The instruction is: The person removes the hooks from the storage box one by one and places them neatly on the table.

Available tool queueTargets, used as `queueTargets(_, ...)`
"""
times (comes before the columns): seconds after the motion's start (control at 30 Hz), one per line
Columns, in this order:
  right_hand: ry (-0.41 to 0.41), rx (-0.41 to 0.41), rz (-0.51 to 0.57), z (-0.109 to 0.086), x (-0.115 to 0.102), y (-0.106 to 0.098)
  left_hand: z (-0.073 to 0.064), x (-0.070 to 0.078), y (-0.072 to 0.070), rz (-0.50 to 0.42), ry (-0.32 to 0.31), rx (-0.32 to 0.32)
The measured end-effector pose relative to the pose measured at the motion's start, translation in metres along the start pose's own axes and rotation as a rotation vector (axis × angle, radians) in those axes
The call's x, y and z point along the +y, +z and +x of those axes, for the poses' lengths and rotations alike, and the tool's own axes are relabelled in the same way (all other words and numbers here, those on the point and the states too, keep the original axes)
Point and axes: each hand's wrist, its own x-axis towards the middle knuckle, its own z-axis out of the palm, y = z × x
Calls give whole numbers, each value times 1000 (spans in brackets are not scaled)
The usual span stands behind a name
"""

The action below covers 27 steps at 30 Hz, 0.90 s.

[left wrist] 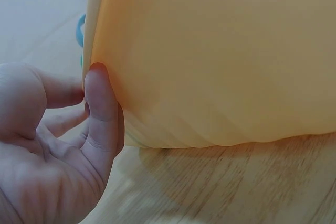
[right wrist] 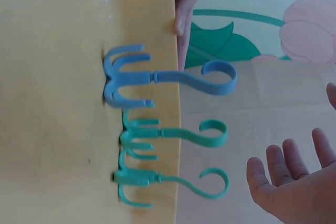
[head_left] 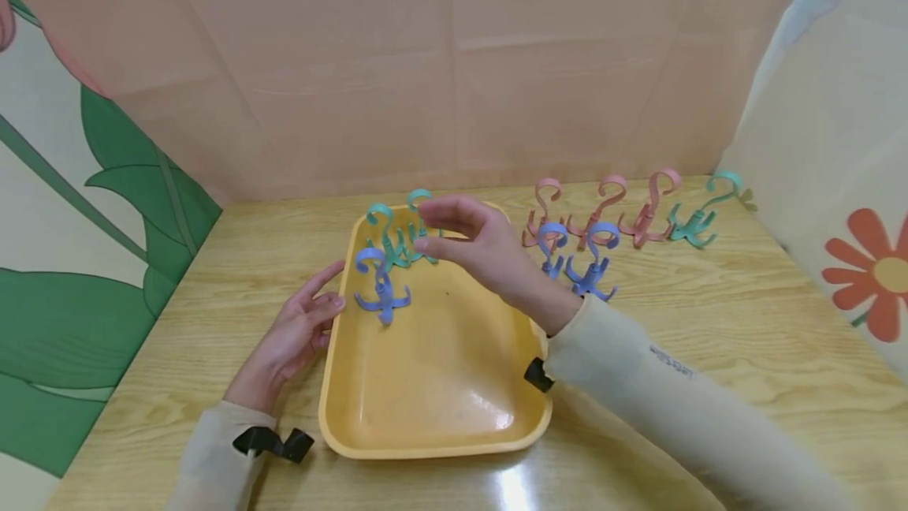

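Note:
A yellow tray (head_left: 440,385) lies on the table, and my left hand (head_left: 301,333) pinches its left rim. In the left wrist view the fingers (left wrist: 102,103) press the outside of the tray wall (left wrist: 220,61), with the thumb at the rim. Over the tray's far part, my right hand (head_left: 489,251) is held with loosely bent fingers and nothing in them. A blue multi-prong hook (head_left: 384,294) stands upright in the tray. Behind it stand two green hooks, one (head_left: 386,239) partly behind the blue one, the other (head_left: 420,199) partly covered by my right hand.
Right of the tray stand two blue hooks (head_left: 592,274), one partly behind my right wrist. Farther back are several pink hooks (head_left: 644,223) and one green hook (head_left: 695,223). A pink-beige backdrop (head_left: 454,69) rises behind the wooden table (head_left: 738,322).

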Motion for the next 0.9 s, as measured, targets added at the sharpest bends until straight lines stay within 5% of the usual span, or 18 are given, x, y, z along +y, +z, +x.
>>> queueTargets(0.9, 103, -101, 30, 36, 47, 40, 1, 1, -1, 11, -3, -10)
